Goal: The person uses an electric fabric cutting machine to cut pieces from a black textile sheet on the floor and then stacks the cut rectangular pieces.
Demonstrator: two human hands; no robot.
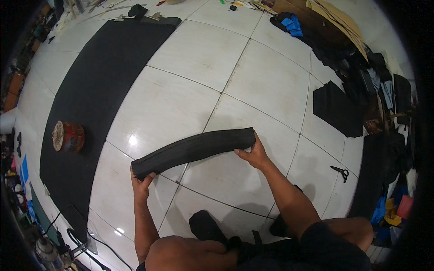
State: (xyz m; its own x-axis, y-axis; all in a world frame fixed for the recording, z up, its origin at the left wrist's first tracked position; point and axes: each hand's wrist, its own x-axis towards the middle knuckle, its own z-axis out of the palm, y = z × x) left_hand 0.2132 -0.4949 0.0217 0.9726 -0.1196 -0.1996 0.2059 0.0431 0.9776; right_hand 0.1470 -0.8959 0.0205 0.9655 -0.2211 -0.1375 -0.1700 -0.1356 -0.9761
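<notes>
A long black strip of folded sheet material (194,150) is held up over the tiled floor, bowed in a gentle arch. My left hand (143,182) grips its left end, thumb in front and the other fingers mostly hidden behind. At the right end, my right hand (254,153) has its thumb along the lower edge, with its fingers behind the strip. A seam or fold line runs lengthwise near the upper edge. Left of my hands, a large black sheet (106,86) lies on the floor, and a round red-brown can (70,136) rests on it.
Black-handled scissors (342,173) lie on the floor tiles (244,180) to the right. Beyond them is a stack of black pieces (337,108), beside a cluttered pile. Metal clips (155,16) hold the sheet's far edge. A dark cable (108,246) runs at the lower left.
</notes>
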